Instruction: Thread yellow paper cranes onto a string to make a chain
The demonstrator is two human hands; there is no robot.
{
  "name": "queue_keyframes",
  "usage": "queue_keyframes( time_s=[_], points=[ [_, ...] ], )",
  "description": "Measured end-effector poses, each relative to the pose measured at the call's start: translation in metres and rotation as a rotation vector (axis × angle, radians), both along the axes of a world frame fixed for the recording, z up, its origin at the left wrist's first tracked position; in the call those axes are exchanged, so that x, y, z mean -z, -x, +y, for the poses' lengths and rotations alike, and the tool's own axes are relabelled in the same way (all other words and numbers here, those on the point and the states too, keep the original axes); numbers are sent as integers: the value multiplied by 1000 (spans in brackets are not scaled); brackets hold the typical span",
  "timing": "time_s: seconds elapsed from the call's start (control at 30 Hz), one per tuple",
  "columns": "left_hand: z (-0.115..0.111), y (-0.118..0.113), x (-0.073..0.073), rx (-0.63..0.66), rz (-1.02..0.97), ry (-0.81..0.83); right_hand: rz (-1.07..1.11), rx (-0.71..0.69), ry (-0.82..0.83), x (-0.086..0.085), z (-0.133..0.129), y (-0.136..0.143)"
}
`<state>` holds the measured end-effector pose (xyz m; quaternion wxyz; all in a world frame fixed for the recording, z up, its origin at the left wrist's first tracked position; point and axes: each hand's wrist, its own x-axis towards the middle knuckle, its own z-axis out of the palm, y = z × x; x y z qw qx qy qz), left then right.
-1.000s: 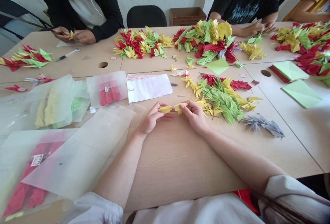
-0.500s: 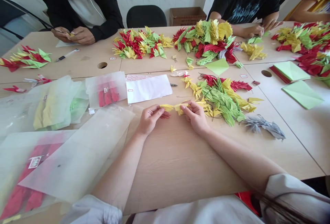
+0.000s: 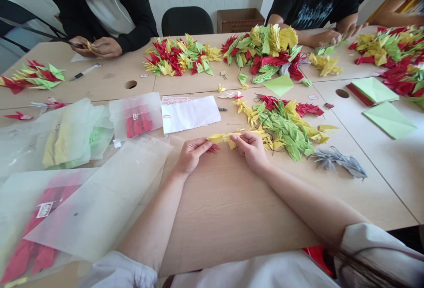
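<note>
Near the table's middle, my left hand pinches the left end of a yellow folded paper piece. From the other side, my right hand grips the yellow folded paper at its right end, thumb on top. Between the hands the yellow paper looks like one joined run; whether it is one piece or two pressed together is unclear. Just beyond my right fingers lies a string of yellow folded paper pieces, partly hidden by that hand. Beside it is a bundle of green folded paper with dark thread.
Translucent bags with red, yellow and green contents cover the left side. A white paper and a grey bundle lie nearby. Green paper squares are at right. Across the table, people handle folded paper beside colourful heaps.
The gap between the yellow paper in my left hand and that in my right has closed; the two parts now meet or overlap. Both hands have stayed almost in place.
</note>
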<state>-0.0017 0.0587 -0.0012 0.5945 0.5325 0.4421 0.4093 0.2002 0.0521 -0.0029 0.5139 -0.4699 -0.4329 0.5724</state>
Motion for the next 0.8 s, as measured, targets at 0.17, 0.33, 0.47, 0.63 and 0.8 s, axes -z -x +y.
queue_keyframes(
  time_s=[0.17, 0.33, 0.47, 0.63, 0.8],
  points=[
    [-1, 0, -1, -2, 6, 4, -13, 5, 4, -1, 0, 1],
    [-1, 0, -1, 22, 34, -9, -11, 8, 13, -1, 1, 1],
    [-1, 1, -2, 73, 43, -2, -33, -6, 17, 3, 1, -1],
    [0, 2, -4, 123, 6, 52, -134, -57, -6, 5, 0, -1],
    [1, 1, -6, 126, 7, 45, -187, -68, -32, 4, -1, 0]
  ],
)
